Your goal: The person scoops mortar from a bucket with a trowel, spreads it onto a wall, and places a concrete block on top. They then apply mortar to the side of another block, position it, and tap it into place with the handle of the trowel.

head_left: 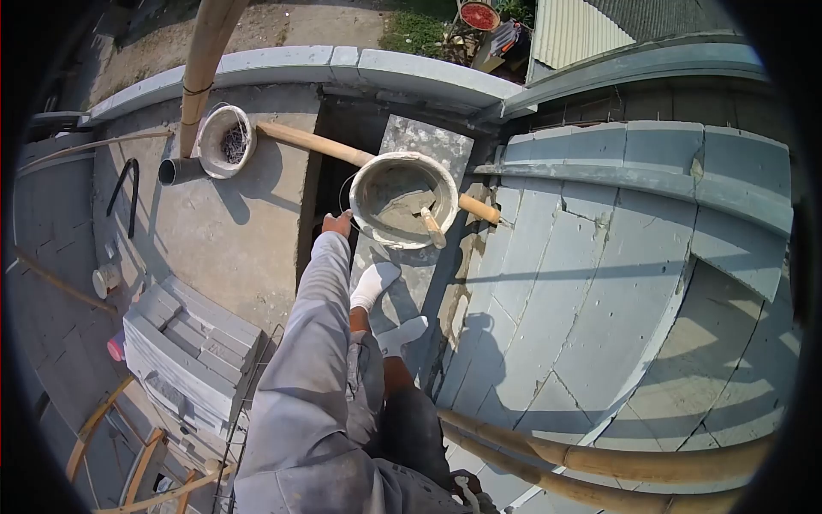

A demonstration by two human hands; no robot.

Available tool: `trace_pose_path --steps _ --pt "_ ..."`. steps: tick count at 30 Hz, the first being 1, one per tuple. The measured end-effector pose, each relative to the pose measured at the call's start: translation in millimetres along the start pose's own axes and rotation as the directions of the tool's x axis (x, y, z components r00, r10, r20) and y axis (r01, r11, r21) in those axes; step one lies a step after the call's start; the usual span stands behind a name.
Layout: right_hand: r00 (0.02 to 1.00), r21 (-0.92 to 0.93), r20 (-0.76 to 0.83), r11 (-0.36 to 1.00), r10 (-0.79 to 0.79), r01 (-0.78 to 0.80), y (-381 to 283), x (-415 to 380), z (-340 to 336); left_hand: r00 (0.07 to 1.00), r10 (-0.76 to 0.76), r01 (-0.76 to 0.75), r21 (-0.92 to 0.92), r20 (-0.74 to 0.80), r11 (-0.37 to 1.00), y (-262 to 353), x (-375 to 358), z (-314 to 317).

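Note:
My left hand (337,224) is at the left side of a mortar-crusted bucket (402,244), its fingers closed where the thin wire handle comes down beside the rim. Grey wet mortar (398,210) lies in the bucket. A trowel (433,228) rests in it, its wooden handle leaning over the near right rim. Beneath the bucket is a narrow grey plank (425,137), on which my feet in white socks (375,284) also stand. My right hand is not visible.
A bamboo pole (312,144) passes behind the bucket beside a dark opening. A second bucket (247,128) and a grey pipe (181,171) are at upper left. Pale blocks (184,360) are stacked at lower left. A block wall (565,283) and bamboo poles (599,458) flank the right.

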State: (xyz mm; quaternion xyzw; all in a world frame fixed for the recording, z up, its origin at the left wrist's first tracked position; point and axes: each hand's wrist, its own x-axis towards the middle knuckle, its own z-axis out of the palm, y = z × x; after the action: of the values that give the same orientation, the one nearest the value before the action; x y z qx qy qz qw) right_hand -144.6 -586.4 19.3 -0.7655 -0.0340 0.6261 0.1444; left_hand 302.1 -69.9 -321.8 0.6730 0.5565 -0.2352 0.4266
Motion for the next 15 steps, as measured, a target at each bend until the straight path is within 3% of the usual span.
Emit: trace_pose_path --steps 1,2,3,5,6,7,8,9,10,11,13,14,15 --pt "0.998 -0.014 -0.009 0.998 -0.055 0.055 -5.9 4.0 -6.9 1.0 0.027 -0.028 -0.076 -0.006 0.997 -8.3 27.1 13.6" --pt "0.998 -0.012 -0.018 0.999 -0.052 0.051 -9.1 10.6 -6.9 0.995 -0.082 0.063 -0.3 -0.053 0.952 -57.5 111.7 64.6" --pt "0.999 0.001 -0.04 0.999 -0.032 0.032 -12.9 14.9 -3.4 0.995 -0.081 0.062 -0.301 -0.053 0.952 -41.9 76.3 48.8" --pt "0.999 0.012 -0.039 1.0 -0.026 0.026 -34.5 9.7 -9.7 0.925 -0.087 0.287 -0.529 0.37 0.799 15.6 2.8 5.8" --pt "0.972 0.208 0.022 0.95 0.233 -0.233 -74.7 11.6 -44.6 0.931 -0.069 0.268 -0.542 0.359 0.797 24.7 -19.6 1.6" --pt "0.879 0.376 0.124 0.798 0.461 -0.471 -98.2 11.1 -65.1 0.915 0.022 0.175 -0.446 0.402 0.878 19.3 -19.2 5.4" --pt "0.98 0.196 -0.016 0.962 0.196 -0.189 -71.8 13.6 -33.7 0.886 0.118 0.05 -0.346 0.448 0.937 25.2 -31.4 3.9" --pt "0.98 0.21 -0.046 0.961 0.191 -0.178 -55.9 17.4 -17.8 0.851 0.102 0.044 -0.264 0.515 0.964 33.5 -44.8 5.0" --pt "0.99 0.11 -0.138 0.994 0.003 0.012 -49.8 22.0 -10.3 0.83 0.197 -0.034 -0.306 0.521 0.951 42.4 -67.0 8.4" --pt "0.959 -0.007 -0.215 0.983 -0.183 0.185 -45.1 25.3 -1.3 0.772 0.398 -0.411 -0.087 0.496 0.907 47.9 -82.6 9.6" --pt "0.993 0.43 -0.091 0.902 0.072 -0.026 -82.6 18.6 -46.3 0.874 0.12 -0.292 0.311 0.471 0.905 45.9 -83.0 32.6" --pt "0.986 0.271 -0.159 0.963 0.04 0.004 -89.8 17.8 -49.4 0.864 0.101 -0.255 0.257 0.493 0.932 55.3 -98.9 35.1" --pt "0.943 0.322 -0.294 0.945 0.157 -0.057 -74.5 34.2 -19.2 0.931 0.052 -0.161 0.279 0.361 0.947 86.6 -147.2 17.5"
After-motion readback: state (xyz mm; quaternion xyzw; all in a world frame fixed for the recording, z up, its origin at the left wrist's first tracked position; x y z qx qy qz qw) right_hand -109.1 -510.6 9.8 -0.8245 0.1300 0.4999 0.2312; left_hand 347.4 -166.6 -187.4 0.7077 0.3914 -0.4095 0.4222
